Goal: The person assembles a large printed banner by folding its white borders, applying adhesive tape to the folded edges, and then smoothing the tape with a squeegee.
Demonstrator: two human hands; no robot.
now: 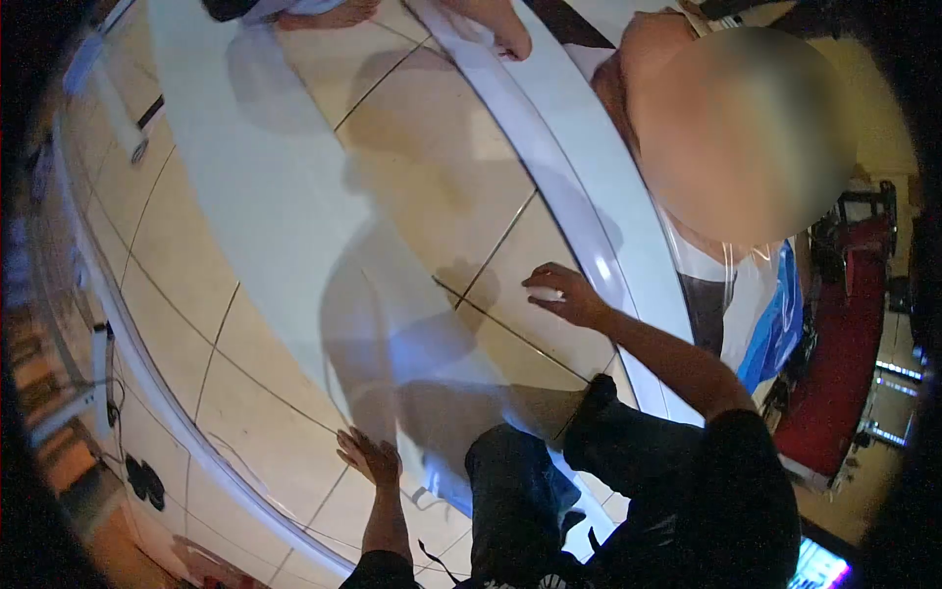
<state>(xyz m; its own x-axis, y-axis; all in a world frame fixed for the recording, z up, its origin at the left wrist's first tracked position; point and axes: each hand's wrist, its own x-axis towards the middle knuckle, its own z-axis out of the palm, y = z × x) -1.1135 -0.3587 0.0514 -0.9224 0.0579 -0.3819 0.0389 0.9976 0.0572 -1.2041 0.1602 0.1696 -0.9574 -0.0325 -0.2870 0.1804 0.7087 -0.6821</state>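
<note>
Your left hand [371,457], low in the frame just left of centre, lies flat with fingers spread on a clear plastic sheet [294,196] stretched over the tiled floor [186,294]. Your right hand [564,293], near the middle, is also unclenched, fingers resting on the sheet's folded edge [549,167], gripping nothing. The sheet runs from the upper left to your dark-trousered knees [520,471] at the bottom. Another person's bare feet [491,25] stand at the top edge. No writing or labels can be read.
</note>
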